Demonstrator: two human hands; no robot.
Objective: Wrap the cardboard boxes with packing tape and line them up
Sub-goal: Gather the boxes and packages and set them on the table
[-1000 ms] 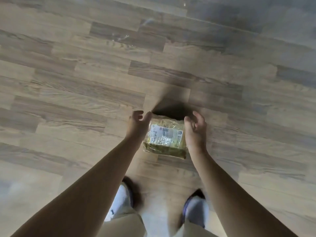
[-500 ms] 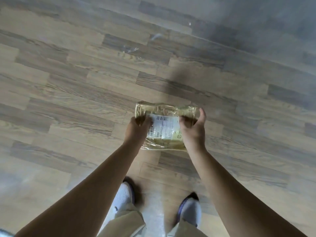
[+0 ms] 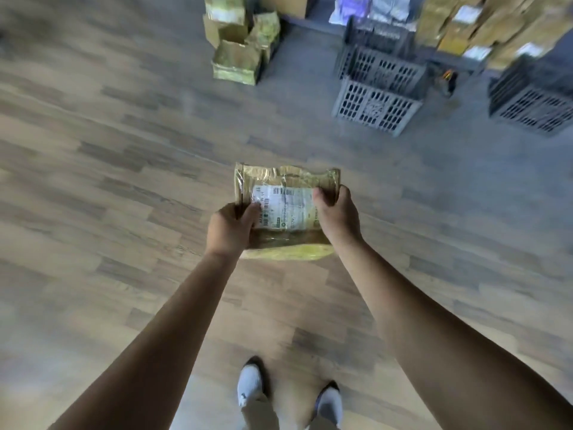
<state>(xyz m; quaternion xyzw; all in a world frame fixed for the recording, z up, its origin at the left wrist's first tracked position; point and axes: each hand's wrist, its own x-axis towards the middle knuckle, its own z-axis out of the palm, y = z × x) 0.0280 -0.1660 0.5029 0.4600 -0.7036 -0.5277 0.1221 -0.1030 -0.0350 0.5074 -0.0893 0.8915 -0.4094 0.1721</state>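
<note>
Box (image 3: 286, 212) lifted higher; both hands keep grip; crates (image 3: 376, 102) now visible.

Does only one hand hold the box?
No, the left hand and the right hand each grip one side of the box.

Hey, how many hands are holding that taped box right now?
2. The left hand grips the box at its left edge, the right hand at its right edge; fingers underneath are hidden.
</note>
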